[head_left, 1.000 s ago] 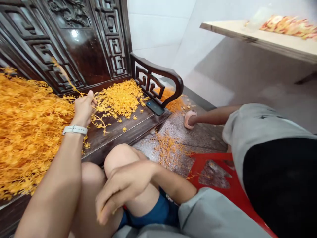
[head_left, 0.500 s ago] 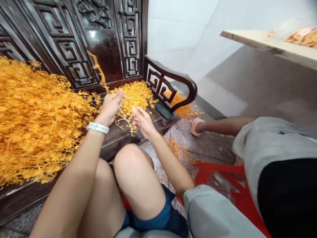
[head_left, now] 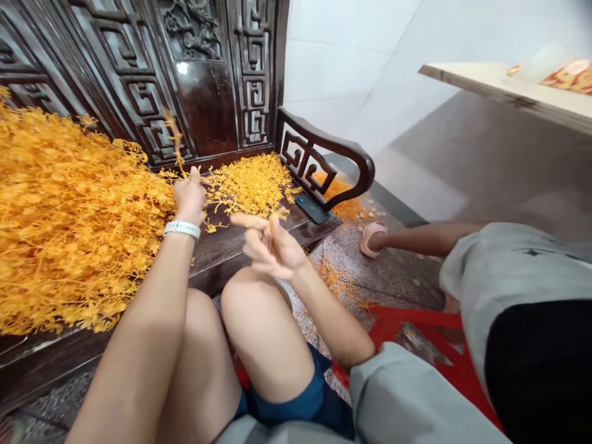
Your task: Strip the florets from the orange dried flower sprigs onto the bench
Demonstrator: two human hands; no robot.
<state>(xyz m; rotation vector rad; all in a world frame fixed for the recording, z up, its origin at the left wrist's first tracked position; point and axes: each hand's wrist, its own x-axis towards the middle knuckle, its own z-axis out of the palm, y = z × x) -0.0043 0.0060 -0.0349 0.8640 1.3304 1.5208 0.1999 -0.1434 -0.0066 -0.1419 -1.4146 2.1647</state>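
My left hand (head_left: 189,196), a white watch on its wrist, is closed on an orange plastic sprig (head_left: 176,143) that sticks up over the dark wooden bench (head_left: 222,243). My right hand (head_left: 268,245) hovers above my knee and pinches a small orange plastic piece (head_left: 279,214) between thumb and fingers. A big heap of orange sprigs (head_left: 69,216) covers the bench at left. A smaller pile of loose orange pieces (head_left: 252,184) lies at the bench's far end.
A dark phone (head_left: 312,208) lies on the bench by the carved armrest (head_left: 328,161). Another person's leg (head_left: 425,237) with a pink slipper (head_left: 372,237) stretches across the floor at right. Orange scraps (head_left: 335,280) litter the floor beside a red stool (head_left: 416,336).
My right hand has pulled back from the sprig toward my knee with a small piece pinched off. My left hand has shifted slightly left, still holding the sprig.
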